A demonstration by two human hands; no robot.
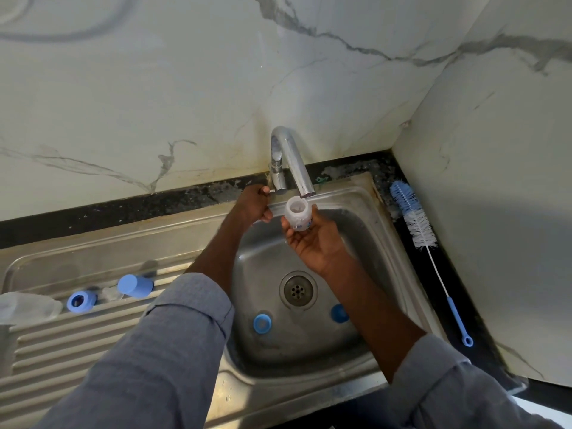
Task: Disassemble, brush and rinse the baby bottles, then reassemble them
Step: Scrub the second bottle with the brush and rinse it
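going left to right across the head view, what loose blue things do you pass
blue ring → blue cap on the drainboard → blue ring in the basin → bottle brush on the counter

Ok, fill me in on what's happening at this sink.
A person is rinsing a baby bottle. The right hand holds the clear bottle mouth-up under the faucet spout, while the left hand is on the tap handle. Two blue rings lie in the sink basin. A blue cap and another ring sit on the drainboard, and the bottle brush lies on the counter to the right.
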